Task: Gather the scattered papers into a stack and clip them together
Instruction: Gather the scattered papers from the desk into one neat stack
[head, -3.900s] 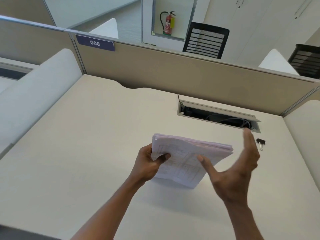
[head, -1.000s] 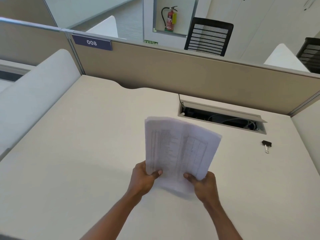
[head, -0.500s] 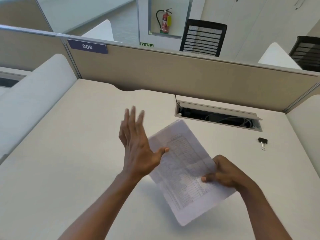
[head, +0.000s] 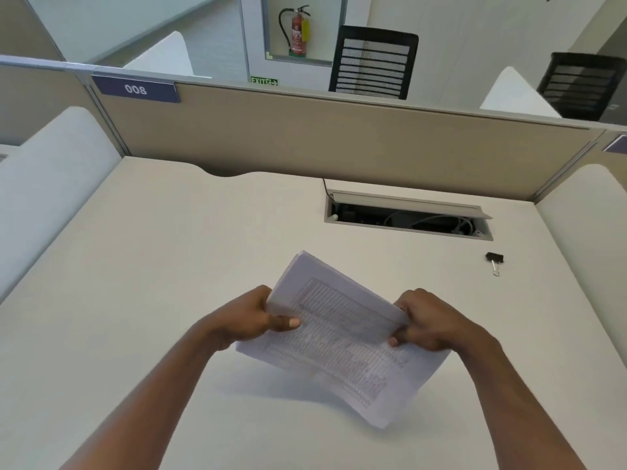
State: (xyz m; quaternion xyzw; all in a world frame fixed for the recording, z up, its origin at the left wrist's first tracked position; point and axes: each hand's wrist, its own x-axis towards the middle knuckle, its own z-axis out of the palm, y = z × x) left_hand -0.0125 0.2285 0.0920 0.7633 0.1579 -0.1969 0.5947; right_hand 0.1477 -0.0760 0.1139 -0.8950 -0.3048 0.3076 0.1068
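Observation:
A stack of white printed papers with a table on the top sheet is held above the cream desk, tilted with one corner pointing away from me. My left hand grips its left edge, thumb on top. My right hand grips the right edge. A small black binder clip with silver handles lies on the desk to the far right, apart from both hands.
An open cable tray with wires is set into the desk behind the papers. A beige partition closes the back; white side dividers flank the desk. Black chairs stand beyond the partition.
My left hand, raised and open half a second ago, has come down and gripped the stack's left edge. The stack has lifted and both hands now hold it.

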